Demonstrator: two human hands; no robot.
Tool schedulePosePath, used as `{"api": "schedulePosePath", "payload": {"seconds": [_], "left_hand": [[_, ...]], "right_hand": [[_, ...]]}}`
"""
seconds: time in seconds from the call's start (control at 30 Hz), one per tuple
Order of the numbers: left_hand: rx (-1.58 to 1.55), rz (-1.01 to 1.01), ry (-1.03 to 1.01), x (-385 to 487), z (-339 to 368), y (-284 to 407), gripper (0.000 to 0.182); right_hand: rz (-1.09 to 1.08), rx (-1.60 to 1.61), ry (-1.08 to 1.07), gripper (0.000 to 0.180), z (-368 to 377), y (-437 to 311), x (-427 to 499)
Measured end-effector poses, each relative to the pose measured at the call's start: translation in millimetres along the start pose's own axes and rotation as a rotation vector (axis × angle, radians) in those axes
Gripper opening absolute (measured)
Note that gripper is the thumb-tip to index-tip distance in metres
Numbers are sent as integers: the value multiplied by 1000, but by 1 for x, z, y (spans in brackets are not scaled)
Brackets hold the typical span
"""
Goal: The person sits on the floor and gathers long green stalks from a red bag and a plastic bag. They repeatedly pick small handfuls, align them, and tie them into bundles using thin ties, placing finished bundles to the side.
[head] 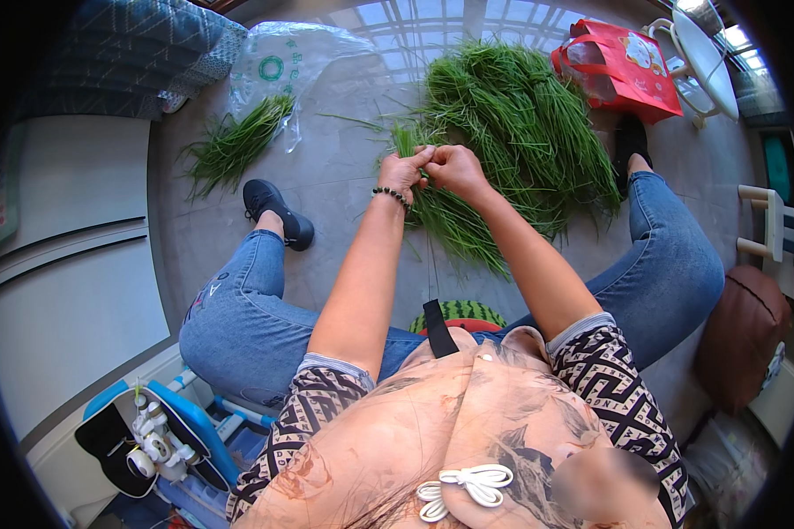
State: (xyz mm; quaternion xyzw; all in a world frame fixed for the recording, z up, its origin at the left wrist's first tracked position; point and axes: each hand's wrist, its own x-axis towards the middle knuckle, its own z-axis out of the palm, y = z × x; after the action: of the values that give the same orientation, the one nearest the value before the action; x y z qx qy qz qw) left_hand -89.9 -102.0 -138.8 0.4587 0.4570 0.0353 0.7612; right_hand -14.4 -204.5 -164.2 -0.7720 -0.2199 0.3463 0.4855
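Note:
My left hand (400, 173) is closed around a bunch of green chives (405, 140), whose cut-looking ends stick up past my thumb. Fingers of my right hand (460, 168) are pinched together against the same bunch, beside the left thumb; their tips are partly hidden. Below my hands, long leaves (460, 228) trail towards the floor. A large heap of chives (516, 119) lies just beyond and to the right of my hands. To the left, a smaller pile of chives (241, 142) lies at the edge of a clear plastic bag (284, 63).
A red carrier bag (625, 69) stands behind the heap, near a white round-topped stand (705, 59). White drawers (73, 178) line the left side. My shoe (278, 215) rests near the small pile. Beneath me shows a watermelon-patterned seat (460, 316). A brown stool (741, 337) is at right.

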Motion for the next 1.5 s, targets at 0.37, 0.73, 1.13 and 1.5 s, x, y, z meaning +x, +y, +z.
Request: {"api": "schedulePosePath", "payload": {"seconds": [0.37,0.73,1.13,1.5], "left_hand": [[154,58,-57,-11,7,12,18],[80,52,-225,-14,6,18,11],[40,65,-159,-12,-1,25,13],[111,63,-204,-15,3,28,15]], "right_hand": [[-49,272,162,24,-36,-13,10],[-150,204,145,16,-34,-6,15],[-210,304,208,21,-27,-4,21],[-278,-262,370,30,-38,-24,5]]}}
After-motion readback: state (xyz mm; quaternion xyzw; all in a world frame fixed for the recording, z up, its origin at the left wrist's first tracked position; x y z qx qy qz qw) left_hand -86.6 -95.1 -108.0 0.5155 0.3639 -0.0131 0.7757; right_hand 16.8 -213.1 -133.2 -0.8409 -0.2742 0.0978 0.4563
